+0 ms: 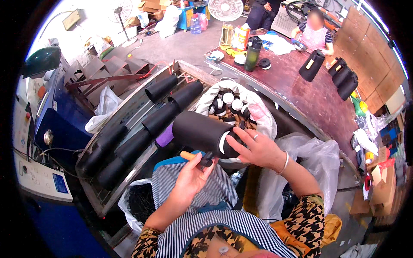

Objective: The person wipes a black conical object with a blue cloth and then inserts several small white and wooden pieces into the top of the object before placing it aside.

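Observation:
My right hand [260, 148] grips the lid end of a matte black jug [200, 131], which lies tilted in the air with a white ring near that end. Just below it, my left hand [191, 176] pinches a small black part with a tan, wood-coloured grip [187, 156], perhaps a handle. The jug's far end points left, over a purple cloth [164, 136]. Behind the jug stands a white sack [264, 116] holding white-and-black lids [228, 99] and brown pieces. Several black cylinders [161, 116] lie in rows on a metal-framed rack to the left.
A dark red table [297, 101] carries finished-looking black jugs [312, 65], a green bottle [253, 53] and a spray can. Another person in pink sits at its far side. Clear plastic bags [301, 159] lie by my right arm. Blue machinery [64, 116] stands left.

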A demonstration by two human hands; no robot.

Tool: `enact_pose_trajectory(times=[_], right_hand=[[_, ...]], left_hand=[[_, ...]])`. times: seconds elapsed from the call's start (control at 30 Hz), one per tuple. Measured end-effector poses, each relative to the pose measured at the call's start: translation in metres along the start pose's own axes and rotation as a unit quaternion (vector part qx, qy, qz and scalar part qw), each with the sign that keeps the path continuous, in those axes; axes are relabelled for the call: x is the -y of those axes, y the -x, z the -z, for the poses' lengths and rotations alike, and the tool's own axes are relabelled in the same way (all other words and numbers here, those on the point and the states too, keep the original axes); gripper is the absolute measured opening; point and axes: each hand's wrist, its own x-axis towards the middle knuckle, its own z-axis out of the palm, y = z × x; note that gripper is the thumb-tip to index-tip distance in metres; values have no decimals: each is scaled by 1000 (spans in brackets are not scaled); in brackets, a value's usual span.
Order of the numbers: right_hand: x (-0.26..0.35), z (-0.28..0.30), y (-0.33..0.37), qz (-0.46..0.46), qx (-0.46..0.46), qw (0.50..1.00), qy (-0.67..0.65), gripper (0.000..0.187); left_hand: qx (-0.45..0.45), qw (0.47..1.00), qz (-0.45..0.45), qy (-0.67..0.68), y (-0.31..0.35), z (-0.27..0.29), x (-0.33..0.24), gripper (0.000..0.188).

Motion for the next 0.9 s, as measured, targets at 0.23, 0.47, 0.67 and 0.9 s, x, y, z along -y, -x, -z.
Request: enact_pose_trajectory(times=[0.23,0.47,0.67,0.9], right_hand=[[-9,-27,-5,-64,-2,998,-18,73],[25,-76,-21,-407,-35,812,-416,73],[19,-84,-30,-253,-153,918,-263,82],[73,-130,-3,-480,-85,698,-524,67]], left_hand=[[-10,1000,-2,26,-19,0,1,30],[-21,995,-99,-7,-29,7,4,14],[-10,991,-131,-35,-27,14,-9,8],[-38,954,-227,-192,-17,15,7,19]])
